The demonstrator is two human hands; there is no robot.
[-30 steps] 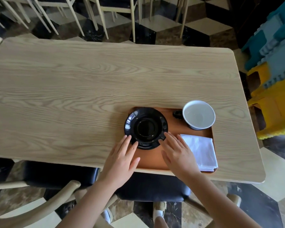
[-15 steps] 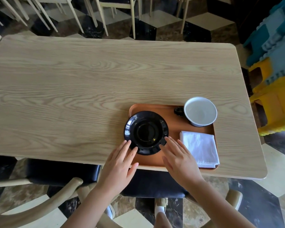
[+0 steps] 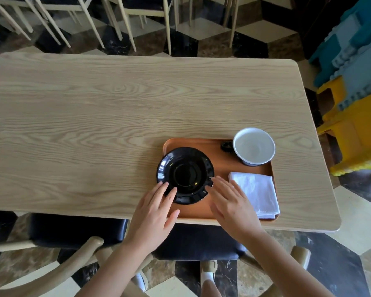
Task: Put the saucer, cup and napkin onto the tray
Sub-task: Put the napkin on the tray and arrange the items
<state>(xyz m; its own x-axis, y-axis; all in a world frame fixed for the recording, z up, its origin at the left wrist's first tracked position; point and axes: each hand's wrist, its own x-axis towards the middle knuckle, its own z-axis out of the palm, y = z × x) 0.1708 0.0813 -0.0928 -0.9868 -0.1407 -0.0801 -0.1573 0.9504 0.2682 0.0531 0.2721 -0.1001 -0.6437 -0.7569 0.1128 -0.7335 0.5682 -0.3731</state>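
Observation:
A black saucer [image 3: 185,175] lies on the left part of the orange tray [image 3: 214,159], its left rim overhanging the tray's edge. A cup [image 3: 253,146], white inside with a dark handle pointing left, stands at the tray's far right corner. A folded white napkin [image 3: 255,192] lies on the tray's near right part. My left hand [image 3: 153,213] rests flat with fingers apart, fingertips touching the saucer's near left rim. My right hand [image 3: 231,205] is flat too, fingertips at the saucer's near right rim, beside the napkin. Neither hand holds anything.
The tray sits near the front right of a light wooden table [image 3: 94,125]. A dark-seated chair [image 3: 77,232] stands under the near edge. Pale chairs [image 3: 126,18] stand beyond the far edge. Blue and yellow plastic stools [image 3: 356,93] stand to the right.
The view has shifted a little. Both hands stay at the saucer's near rim; the saucer sits slightly further onto the tray than a second ago.

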